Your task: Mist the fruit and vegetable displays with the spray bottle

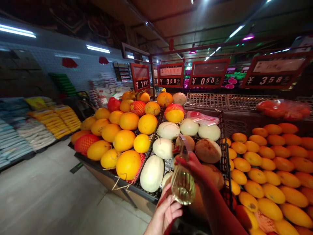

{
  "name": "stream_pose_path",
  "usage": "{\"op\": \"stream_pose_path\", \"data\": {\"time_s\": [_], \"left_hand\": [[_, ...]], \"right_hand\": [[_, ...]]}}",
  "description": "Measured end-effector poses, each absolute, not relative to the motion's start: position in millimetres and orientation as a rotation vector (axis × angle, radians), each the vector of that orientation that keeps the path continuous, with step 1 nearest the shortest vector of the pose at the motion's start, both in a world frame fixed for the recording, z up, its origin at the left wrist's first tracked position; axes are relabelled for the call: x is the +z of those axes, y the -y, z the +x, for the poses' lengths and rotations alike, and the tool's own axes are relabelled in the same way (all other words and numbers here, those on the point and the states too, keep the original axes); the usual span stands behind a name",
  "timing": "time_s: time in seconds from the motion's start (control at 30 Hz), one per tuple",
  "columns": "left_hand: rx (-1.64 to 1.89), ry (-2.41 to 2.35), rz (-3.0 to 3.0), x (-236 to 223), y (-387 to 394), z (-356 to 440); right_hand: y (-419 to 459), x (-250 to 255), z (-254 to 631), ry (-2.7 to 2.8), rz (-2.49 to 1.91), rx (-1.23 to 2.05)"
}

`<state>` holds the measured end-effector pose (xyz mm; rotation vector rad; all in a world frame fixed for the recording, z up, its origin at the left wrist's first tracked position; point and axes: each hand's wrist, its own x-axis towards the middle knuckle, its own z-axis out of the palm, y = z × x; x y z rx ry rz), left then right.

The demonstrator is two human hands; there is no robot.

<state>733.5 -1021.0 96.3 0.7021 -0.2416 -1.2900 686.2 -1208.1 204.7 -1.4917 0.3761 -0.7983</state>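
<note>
Yellow melons [124, 140] crowded the table [102, 173] above a smooth grey floor [49, 192]. Our right hand [193, 167] gripped a clear, ribbed bottle [183, 186]; our left hand [166, 210] had open fingers near its base.

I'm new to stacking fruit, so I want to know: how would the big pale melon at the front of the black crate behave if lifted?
The big pale melon would probably feel stiff and fairly heavy, being bulky and full-bodied. Its bare, smooth-looking rind might slip in one hand. Its rounded oval shape suggests it could roll sideways when nudged.
</note>
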Motion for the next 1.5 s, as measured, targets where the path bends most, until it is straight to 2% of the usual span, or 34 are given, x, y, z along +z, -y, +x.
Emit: {"op": "stream_pose_path", "data": {"time_s": [0.1, 0.3, 0.5, 0.67, 0.87, 1.17, 1.5], "left_hand": [[-1.350, 0.334, 0.768, 81.1, 998.8, 747.3], [-1.488, 0.259, 0.982, 71.8, 961.8, 774.5], [-1.586, 0.271, 0.874, 71.1, 960.1, 783.5], [-1.729, 0.309, 0.793, 92.1, 969.5, 779.5], [-1.884, 0.376, 0.891, 108.3, 973.2, 773.9], [-1.912, 0.167, 1.172, 67.5, 967.3, 783.1], [-1.644, -0.096, 1.157, 67.6, 905.0, 819.5]], "right_hand": [[1179.4, 195.7, 709.0, -0.226, -1.587, -0.621], [1136.7, 181.7, 733.2, -0.279, -1.746, -0.576], [1132.4, 175.3, 702.4, -0.534, -1.470, -0.846], [1126.0, 166.4, 658.1, -0.805, -1.212, -1.135], [1110.8, 155.9, 624.7, -1.031, -1.083, -1.225], [1085.0, 130.5, 651.0, -0.977, -1.200, -1.090], [1065.8, 108.1, 750.2, -0.635, -1.452, -0.735]]}}
